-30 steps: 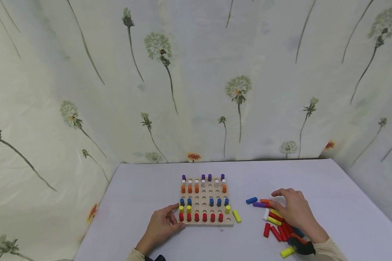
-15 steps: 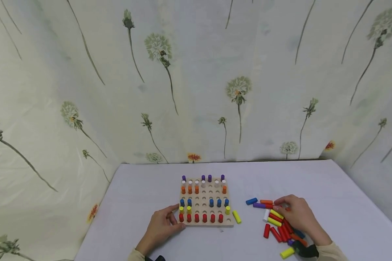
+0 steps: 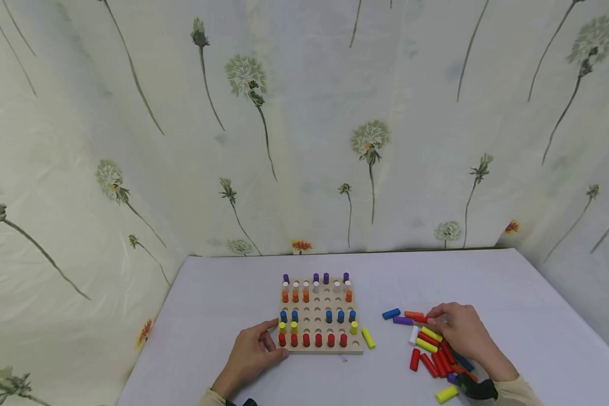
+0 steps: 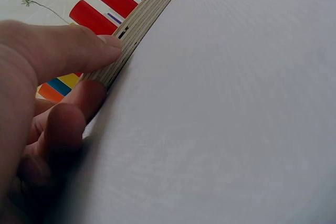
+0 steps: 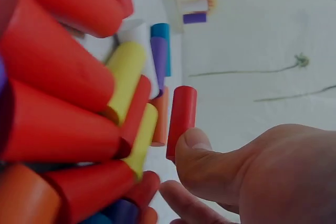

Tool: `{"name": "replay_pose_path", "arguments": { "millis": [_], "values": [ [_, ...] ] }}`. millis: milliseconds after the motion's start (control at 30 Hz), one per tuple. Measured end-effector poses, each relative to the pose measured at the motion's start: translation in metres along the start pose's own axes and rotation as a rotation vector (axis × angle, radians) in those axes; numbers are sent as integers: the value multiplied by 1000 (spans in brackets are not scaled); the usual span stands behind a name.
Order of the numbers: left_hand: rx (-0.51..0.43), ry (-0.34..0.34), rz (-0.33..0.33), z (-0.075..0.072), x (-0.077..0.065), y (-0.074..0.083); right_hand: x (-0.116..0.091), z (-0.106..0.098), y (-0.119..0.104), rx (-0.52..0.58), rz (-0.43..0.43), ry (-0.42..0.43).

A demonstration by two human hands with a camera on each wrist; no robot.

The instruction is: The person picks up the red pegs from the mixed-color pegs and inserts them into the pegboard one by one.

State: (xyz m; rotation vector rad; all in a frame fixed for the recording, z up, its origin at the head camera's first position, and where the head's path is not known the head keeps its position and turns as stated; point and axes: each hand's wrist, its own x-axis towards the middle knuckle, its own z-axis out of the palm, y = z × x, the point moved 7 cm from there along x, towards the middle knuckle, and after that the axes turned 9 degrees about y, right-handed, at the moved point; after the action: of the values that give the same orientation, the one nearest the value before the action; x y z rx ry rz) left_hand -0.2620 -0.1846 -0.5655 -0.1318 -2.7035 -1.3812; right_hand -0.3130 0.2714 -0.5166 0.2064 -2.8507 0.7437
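Observation:
A square wooden pegboard (image 3: 327,352) holds rows of upright purple, white, orange, blue, yellow and red pegs, with several bare holes among them. At its near left corner my left hand (image 3: 251,352) grips the board; in the left wrist view the thumb (image 4: 107,45) lies along the layered edge and the other fingers curl at the side. Over the loose pegs to the right, my right hand (image 3: 464,332) pinches a red peg (image 5: 182,114) by one end. The thumb covers that end, and the peg points away from the hand.
Beneath and beside the right hand lies a heap of loose red pegs (image 3: 428,365), with yellow, white, orange and blue ones among them. A blue peg (image 3: 391,313) and a purple peg (image 3: 403,320) lie at its far left. One yellow peg (image 3: 368,338) rests beside the board.
My right hand has come down a little and drawn right, from spread fingers over the pegs to pinching the red peg, which has shifted slightly right. The left hand keeps its place.

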Motion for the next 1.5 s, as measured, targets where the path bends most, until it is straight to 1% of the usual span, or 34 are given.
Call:
{"name": "replay_pose_path", "arguments": {
  "millis": [167, 333, 467, 633, 767, 833, 933, 1133, 1367, 1500],
  "values": [
    [3, -2, 7, -2, 0, 0, -2, -8, -5, 52, 28, 24],
    [8, 6, 12, -4, 1, 0, -3, -16, -23, 74, 13, 111],
    [7, 14, 10, -5, 0, 1, -7, -20, -42, 99, -24, 198],
    [1, 20, 7, -6, -2, 2, -15, -18, -67, 157, -77, 307],
    [0, 23, 8, -7, -3, 2, -23, -16, -87, 191, -166, 425],
    [-4, 23, 6, -7, -3, 2, -26, -12, -95, 209, -201, 460],
    [-10, 23, 3, -7, -3, 0, -31, -5, -105, 224, -239, 468],
    [-10, 19, 6, -4, -3, -1, -38, 12, -122, 189, -259, 415],
    [10, 13, 31, -2, -1, 1, -39, 27, -134, 164, -270, 368],
    [13, 14, 35, -2, -1, 3, -38, 37, -141, 150, -303, 345]
  ]
}}
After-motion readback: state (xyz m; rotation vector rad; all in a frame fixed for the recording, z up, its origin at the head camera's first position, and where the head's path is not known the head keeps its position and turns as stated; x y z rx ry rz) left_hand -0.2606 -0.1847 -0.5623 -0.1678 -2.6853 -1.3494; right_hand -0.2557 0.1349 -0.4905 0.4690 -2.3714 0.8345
